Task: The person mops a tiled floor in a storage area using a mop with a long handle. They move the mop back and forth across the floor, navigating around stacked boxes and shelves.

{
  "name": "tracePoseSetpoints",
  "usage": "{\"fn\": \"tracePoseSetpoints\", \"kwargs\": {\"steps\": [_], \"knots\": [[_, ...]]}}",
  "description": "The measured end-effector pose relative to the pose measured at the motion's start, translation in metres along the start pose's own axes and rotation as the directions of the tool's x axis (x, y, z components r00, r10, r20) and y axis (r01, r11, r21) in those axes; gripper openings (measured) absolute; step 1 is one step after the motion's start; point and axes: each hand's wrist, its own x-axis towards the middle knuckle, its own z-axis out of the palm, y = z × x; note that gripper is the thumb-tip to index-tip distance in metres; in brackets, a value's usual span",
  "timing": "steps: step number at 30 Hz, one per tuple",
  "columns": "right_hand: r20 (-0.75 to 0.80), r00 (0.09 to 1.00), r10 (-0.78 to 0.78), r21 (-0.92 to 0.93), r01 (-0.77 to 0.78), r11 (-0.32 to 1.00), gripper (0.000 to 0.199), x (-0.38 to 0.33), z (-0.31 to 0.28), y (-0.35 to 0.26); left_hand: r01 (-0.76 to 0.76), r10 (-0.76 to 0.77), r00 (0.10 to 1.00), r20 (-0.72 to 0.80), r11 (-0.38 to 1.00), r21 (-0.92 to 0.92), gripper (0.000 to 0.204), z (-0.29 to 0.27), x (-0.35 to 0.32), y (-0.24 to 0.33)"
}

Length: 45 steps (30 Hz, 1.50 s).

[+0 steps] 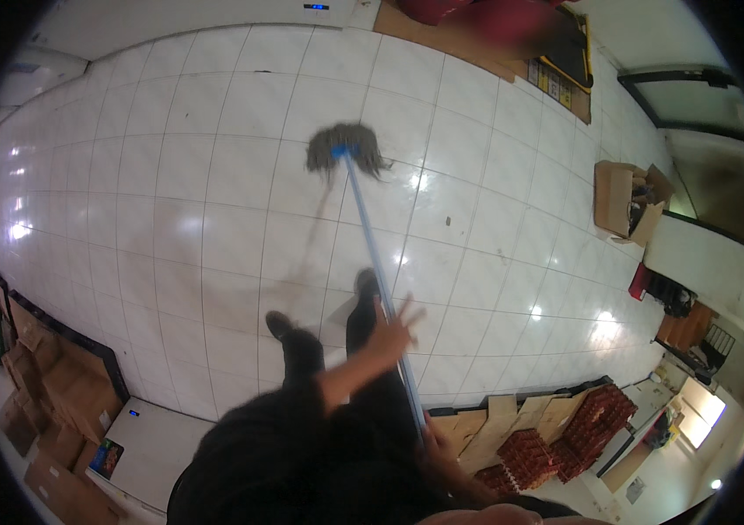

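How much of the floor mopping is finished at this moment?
Done: cannot be measured; the white tiled floor shines everywhere. In hand: the mop head rests on tiles ahead; the right hand grips the handle, the left hand is open against it. Left: unclear.

One mop (345,150), two hands, one open cardboard box (624,199)

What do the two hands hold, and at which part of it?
Both hold the mop by its blue handle: the right hand grips near the top end; the left hand, fingers spread, only rests against it lower down.
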Motion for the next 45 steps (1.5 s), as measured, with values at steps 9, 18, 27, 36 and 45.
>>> {"fn": "tracePoseSetpoints", "kwargs": {"steps": [9,18,27,36,45], "knots": [[0.214,0.951,-0.224,0.429,0.115,0.896,0.055,0.168,0.064,-0.184,0.313,-0.338,0.941,-0.018,0.848,0.428,0.025,-0.140,0.128,-0.182],[0.002,0.983,-0.182,-0.008,0.182,0.983,0.049,-0.033,-0.104,0.007,-0.074,0.122,0.932,0.341,0.986,-0.151,0.047,-0.034,0.069,0.074],[0.215,0.941,-0.260,0.597,0.084,0.798,0.057,0.178,0.033,-0.252,0.077,-0.144,0.981,0.132,0.905,0.418,0.043,-0.191,0.203,-0.209],[-0.140,0.821,-0.554,-0.334,0.487,0.807,0.046,0.086,-0.004,-0.187,-0.264,0.266,0.943,0.202,0.964,-0.037,0.029,-0.179,0.164,-0.114],[-0.345,0.825,-0.447,-0.610,0.165,0.775,0.043,0.113,0.016,-0.410,-0.069,0.015,0.920,-0.391,0.990,-0.124,0.010,-0.278,0.248,-0.195]]}}
